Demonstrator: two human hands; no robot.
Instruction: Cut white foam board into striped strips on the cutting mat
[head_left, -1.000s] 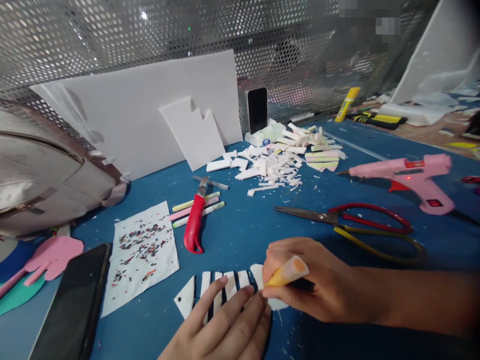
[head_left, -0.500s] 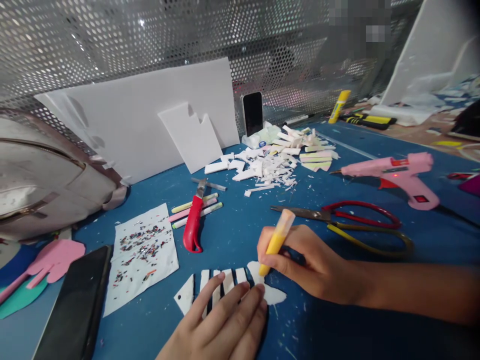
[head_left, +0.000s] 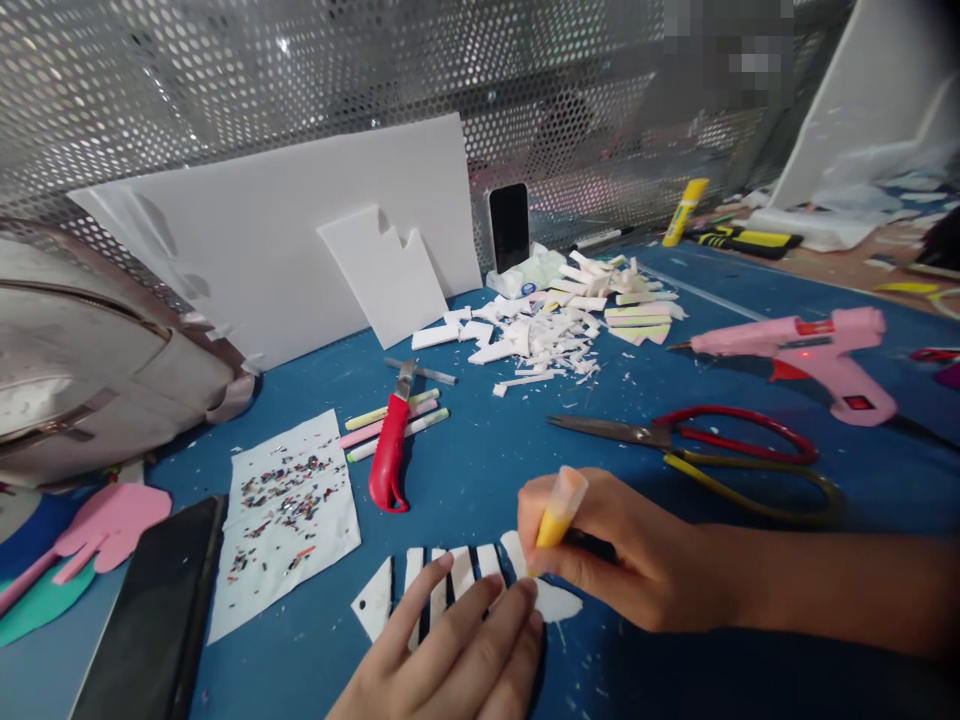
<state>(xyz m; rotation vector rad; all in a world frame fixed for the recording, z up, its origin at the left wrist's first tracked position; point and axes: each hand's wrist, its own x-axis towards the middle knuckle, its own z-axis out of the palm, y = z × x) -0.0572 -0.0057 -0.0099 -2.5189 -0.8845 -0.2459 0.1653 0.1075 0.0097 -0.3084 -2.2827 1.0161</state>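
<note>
On the blue tabletop lies a white fish-skeleton cutout (head_left: 373, 597) with a pointed head, a dark eye hole, upright rib strips and a tail at the right. My left hand (head_left: 457, 645) rests flat over its lower part, fingers stretched out, hiding some ribs. A thick yellow marker (head_left: 558, 508) with a pale translucent end is gripped in my right hand (head_left: 630, 560). Its lower end meets the cutout near the tail; the tip itself is hidden behind fingers. Just beyond my right hand are scissors (head_left: 652, 436) with one red and one yellow handle.
A red-handled knife (head_left: 388, 460) lies across several pastel pens (head_left: 360, 436). To the left are a paper sheet (head_left: 292, 530) with colored bits and a black phone (head_left: 150, 610). White scraps (head_left: 555, 335) pile up at the back. A pink glue gun (head_left: 817, 350) sits at right.
My right hand has tilted the yellow marker and shifted slightly down, its lower end now closer to my left fingertips. My left hand stays flat on the cutout. The view has shifted slightly.
</note>
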